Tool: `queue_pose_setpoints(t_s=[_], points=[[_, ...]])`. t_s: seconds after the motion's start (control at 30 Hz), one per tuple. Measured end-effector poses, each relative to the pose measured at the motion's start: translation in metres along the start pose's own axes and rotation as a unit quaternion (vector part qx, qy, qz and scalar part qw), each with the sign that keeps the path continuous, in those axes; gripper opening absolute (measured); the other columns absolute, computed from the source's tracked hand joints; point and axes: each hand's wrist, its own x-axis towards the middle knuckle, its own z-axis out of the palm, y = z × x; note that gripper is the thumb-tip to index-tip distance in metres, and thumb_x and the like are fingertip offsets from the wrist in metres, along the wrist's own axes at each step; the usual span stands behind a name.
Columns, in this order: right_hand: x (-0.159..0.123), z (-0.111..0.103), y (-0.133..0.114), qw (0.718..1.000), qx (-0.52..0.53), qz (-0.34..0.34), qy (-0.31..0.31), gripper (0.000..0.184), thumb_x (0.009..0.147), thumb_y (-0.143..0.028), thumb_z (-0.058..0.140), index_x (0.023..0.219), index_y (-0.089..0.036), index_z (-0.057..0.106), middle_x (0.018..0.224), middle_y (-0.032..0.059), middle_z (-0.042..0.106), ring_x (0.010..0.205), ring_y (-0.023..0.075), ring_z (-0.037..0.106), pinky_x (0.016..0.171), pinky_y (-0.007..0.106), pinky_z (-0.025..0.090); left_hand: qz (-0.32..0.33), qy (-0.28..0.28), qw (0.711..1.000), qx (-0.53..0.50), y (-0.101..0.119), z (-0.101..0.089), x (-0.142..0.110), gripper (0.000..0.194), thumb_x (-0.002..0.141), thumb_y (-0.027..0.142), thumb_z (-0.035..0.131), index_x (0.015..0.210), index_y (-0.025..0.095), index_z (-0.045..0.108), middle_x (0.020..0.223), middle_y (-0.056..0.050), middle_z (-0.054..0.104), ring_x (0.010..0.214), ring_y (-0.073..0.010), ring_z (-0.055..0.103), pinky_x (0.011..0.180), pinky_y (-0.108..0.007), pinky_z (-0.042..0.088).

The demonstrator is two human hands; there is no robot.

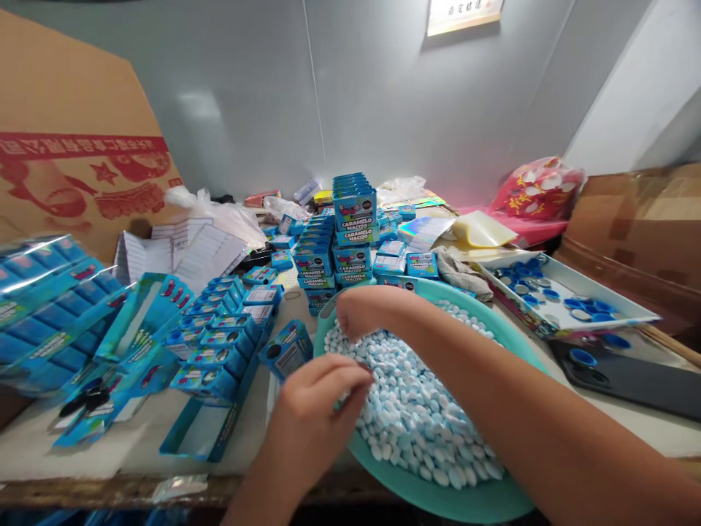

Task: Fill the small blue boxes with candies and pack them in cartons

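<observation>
A turquoise basin [526, 358] holds a heap of small white and pale blue candies [416, 394]. My right hand [358, 310] reaches across to its far left side, fingers curled down at the candies; what they grip is hidden. Over the basin's left rim, my left hand [323, 394] has thumb and forefinger pinched together. Something small and dark shows at its fingertips, too unclear to name. Just behind the left hand, a small blue box [288, 351] stands tilted. Left of it, a blue display tray [200, 431] holds small boxes in rows, its near end bare.
Display boxes marked "CARAMELO MACIZO" [355, 212] are stacked behind the basin. Wrapped blue packs [55, 314] and a cardboard carton [82, 109] stand left. On the right are a white tray [613, 314] of blue caps, a dark phone-like slab [640, 380] and another carton [635, 226].
</observation>
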Motion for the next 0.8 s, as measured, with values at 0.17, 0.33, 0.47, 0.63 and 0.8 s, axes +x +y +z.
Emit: queue_pose_setpoints(t_s=[0.17,0.33,0.47,0.63,0.8], points=[[-0.005,-0.009,-0.006,0.998,-0.022,0.019,-0.047,0.021,0.072,-0.011,0.075,0.090,-0.015,0.084,0.080,0.0078,0.078,0.071,0.0222,0.070,0.063,0.030,0.051,-0.077,0.081,0.980,0.163,-0.037,-0.050,-0.001,0.008,0.094,0.022,0.069,0.096,0.023,0.076,0.099,-0.002,0.076,0.093,-0.0169,0.073,0.089,-0.028,0.058],[-0.013,-0.011,-0.010,0.999,-0.029,0.019,-0.038,0.032,0.072,-0.005,0.069,0.099,-0.012,0.084,0.093,0.0127,0.080,0.078,0.0254,0.072,0.065,0.032,0.051,-0.175,0.110,0.957,0.206,-0.060,-0.067,-0.012,0.022,0.093,0.042,0.070,0.094,0.023,0.080,0.104,-0.005,0.072,0.099,-0.0216,0.070,0.090,-0.033,0.056],[-0.012,-0.009,-0.010,0.999,-0.037,0.011,-0.031,0.024,0.077,-0.011,0.070,0.097,-0.009,0.083,0.091,0.0140,0.079,0.075,0.0247,0.070,0.064,0.032,0.051,-0.211,0.075,0.950,0.216,-0.070,-0.068,-0.020,0.027,0.090,0.048,0.070,0.092,0.024,0.082,0.106,-0.005,0.073,0.097,-0.0232,0.070,0.089,-0.036,0.056],[-0.010,-0.007,-0.008,0.999,-0.041,0.017,-0.024,0.023,0.078,-0.019,0.072,0.096,-0.008,0.082,0.088,0.0153,0.078,0.074,0.0259,0.070,0.064,0.034,0.052,-0.225,0.055,0.946,0.227,-0.076,-0.069,-0.024,0.027,0.090,0.047,0.068,0.095,0.024,0.081,0.112,-0.006,0.074,0.104,-0.0254,0.071,0.095,-0.039,0.055],[-0.010,-0.006,-0.008,0.998,-0.046,0.021,-0.027,0.027,0.079,-0.019,0.071,0.102,-0.007,0.081,0.092,0.0159,0.079,0.080,0.0272,0.071,0.066,0.033,0.052,-0.198,0.032,0.944,0.261,-0.074,-0.067,-0.023,0.027,0.094,0.042,0.063,0.101,0.021,0.078,0.115,-0.008,0.074,0.108,-0.0265,0.070,0.099,-0.040,0.054]])
